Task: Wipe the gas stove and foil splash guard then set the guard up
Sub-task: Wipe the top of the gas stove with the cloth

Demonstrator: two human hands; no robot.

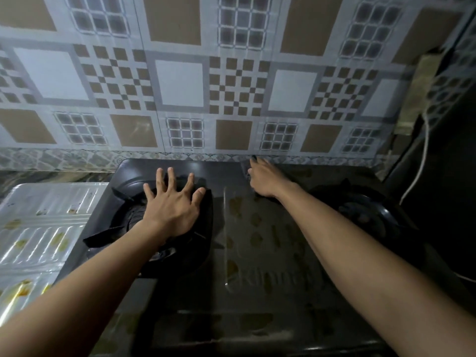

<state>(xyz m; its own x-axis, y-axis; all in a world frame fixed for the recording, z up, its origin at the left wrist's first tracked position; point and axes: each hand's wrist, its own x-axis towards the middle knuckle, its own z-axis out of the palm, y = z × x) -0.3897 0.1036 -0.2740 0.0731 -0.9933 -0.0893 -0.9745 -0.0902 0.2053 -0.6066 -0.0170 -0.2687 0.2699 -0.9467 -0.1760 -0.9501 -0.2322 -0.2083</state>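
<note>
Patterned wall tiles (180, 83) fill the upper frame. Below them the gas stove (257, 253) spans centre and right, its dark glass streaked, so wiping looks begun but not finished. At lower left the foil splash guard (38, 228) lies flat beside the stove, yellow-brown stains on it, neither wiped nor set up. A dark cloth (203, 220) lies over the left burner (128, 217), pressed by the left hand (171, 207), fingers straight and spread. The right hand (265, 179) reaches the stove's back edge; whether it grips anything I cannot tell.
</note>
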